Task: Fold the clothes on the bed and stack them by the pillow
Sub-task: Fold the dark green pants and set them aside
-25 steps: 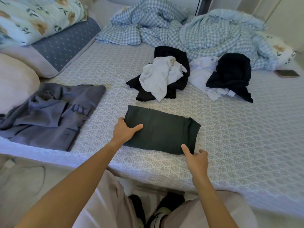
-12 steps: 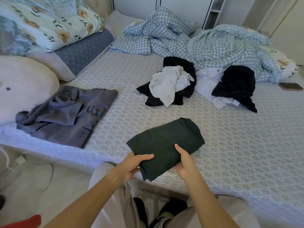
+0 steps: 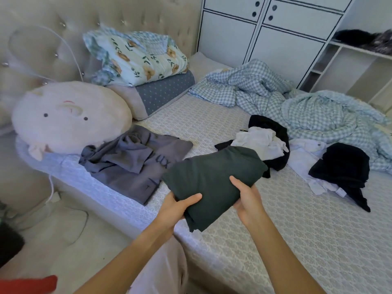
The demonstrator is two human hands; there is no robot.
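Both hands are gripping the folded green garment point(image 3: 212, 179) and holding it up off the bed point(image 3: 297, 230): the left hand point(image 3: 176, 209) is clamping its near left edge with the thumb on top, and the right hand point(image 3: 247, 200) is clasping its near right side, thumb over the cloth. Most of the garment is reaching beyond the grip, its far left corner lying over the edge of the grey garment point(image 3: 131, 164), which is sitting just beside the round pillow point(image 3: 67, 117).
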